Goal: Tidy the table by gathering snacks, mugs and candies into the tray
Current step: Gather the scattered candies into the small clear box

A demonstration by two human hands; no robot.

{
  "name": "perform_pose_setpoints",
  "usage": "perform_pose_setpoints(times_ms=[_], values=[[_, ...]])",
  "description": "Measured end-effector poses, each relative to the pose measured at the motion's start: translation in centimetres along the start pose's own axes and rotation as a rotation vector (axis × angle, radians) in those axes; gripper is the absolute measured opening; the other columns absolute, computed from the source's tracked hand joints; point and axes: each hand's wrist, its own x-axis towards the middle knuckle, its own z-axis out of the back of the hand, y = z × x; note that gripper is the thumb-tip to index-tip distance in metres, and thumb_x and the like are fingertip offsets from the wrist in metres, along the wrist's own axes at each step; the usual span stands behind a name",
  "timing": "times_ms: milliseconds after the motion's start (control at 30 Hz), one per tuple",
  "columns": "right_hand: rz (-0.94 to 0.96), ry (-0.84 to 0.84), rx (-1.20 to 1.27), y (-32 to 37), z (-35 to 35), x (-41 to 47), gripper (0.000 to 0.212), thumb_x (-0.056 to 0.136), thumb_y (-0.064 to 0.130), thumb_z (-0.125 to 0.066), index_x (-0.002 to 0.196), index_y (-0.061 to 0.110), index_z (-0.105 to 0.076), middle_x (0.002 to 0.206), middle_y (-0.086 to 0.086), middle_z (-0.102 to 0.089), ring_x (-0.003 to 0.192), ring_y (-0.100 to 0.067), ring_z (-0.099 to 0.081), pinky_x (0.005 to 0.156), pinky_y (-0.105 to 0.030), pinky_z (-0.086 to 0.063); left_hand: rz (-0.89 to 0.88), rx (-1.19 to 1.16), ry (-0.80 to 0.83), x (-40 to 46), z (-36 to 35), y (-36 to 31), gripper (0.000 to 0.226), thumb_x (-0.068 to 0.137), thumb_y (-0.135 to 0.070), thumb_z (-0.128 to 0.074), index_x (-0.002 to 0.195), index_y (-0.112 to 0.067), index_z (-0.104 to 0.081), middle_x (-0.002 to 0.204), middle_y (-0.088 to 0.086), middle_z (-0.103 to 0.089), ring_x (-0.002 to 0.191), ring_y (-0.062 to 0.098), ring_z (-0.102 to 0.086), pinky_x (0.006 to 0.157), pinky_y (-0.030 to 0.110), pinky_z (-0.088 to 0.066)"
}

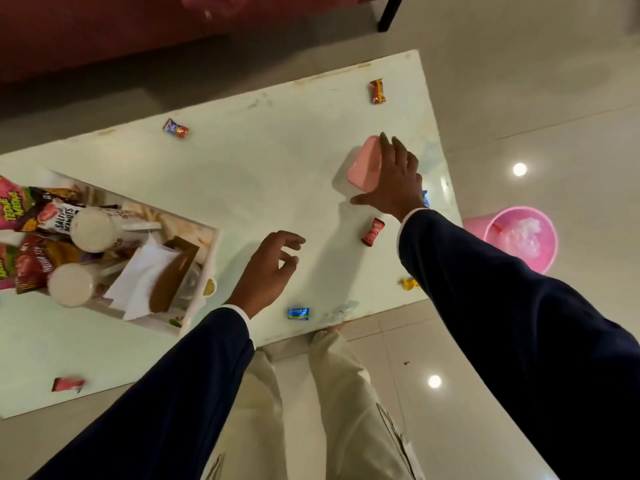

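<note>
Dark sleeves nearest. White table [242,174] on glossy tiles; tray [204,271] at left, packet reading "SALTED PEANUTS" [64,220]. Right hand [394,181] curled round pink mug [363,166]; left hand [270,268] loosely curled, empty. Candies [298,313] scattered.

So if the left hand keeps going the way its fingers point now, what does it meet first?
The left hand holds nothing and points up and right over the bare table. Nothing lies close ahead; the pink mug, gripped by the right hand, seems roughly in line, though depth is unclear.
</note>
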Motion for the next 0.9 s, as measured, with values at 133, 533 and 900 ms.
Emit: perform_pose_setpoints(times_ms=[133, 533, 900], values=[[0.016, -0.066, 0.056, 0.2, -0.5, 0.6, 0.128, 0.055, 0.044, -0.092, 0.155, 0.018, -0.016, 0.147, -0.01, -0.034, 0.13, -0.039, -0.038, 0.101, -0.052, -0.045, 0.057, -0.043, -0.002, 1.0, 0.9, -0.4, 0.031, 0.097, -0.009, -0.059, 0.119, -0.03, -0.063, 0.118, -0.013, -0.065, 0.093, -0.001, -0.063, 0.077, 0.009, -0.043], [0.342, 0.233, 0.546, 8.9, -3.1, -18.6, 0.126, 0.051, 0.03, -0.099, 0.154, 0.009, -0.029, 0.149, -0.004, -0.038, 0.136, -0.019, -0.038, 0.113, -0.029, -0.033, 0.471, -0.959, 0.168, -0.7, 2.3, -1.4, 0.045, 0.095, -0.06, -0.057, 0.123, -0.029, -0.072, 0.118, 0.0, -0.073, 0.105, 0.016, -0.071, 0.088, 0.032, -0.058], [0.554, 0.479, 0.482, 13.1, -2.8, -17.8, 0.116, 0.052, 0.034, -0.097, 0.149, 0.023, -0.035, 0.136, 0.011, -0.04, 0.132, -0.014, -0.041, 0.112, -0.037, -0.041, 0.437, -1.138, 0.043, -4.7, 4.6, 2.9, 0.06, 0.089, -0.07, -0.045, 0.116, -0.027, -0.076, 0.118, 0.006, -0.074, 0.107, 0.019, -0.071, 0.084, 0.037, -0.06]])
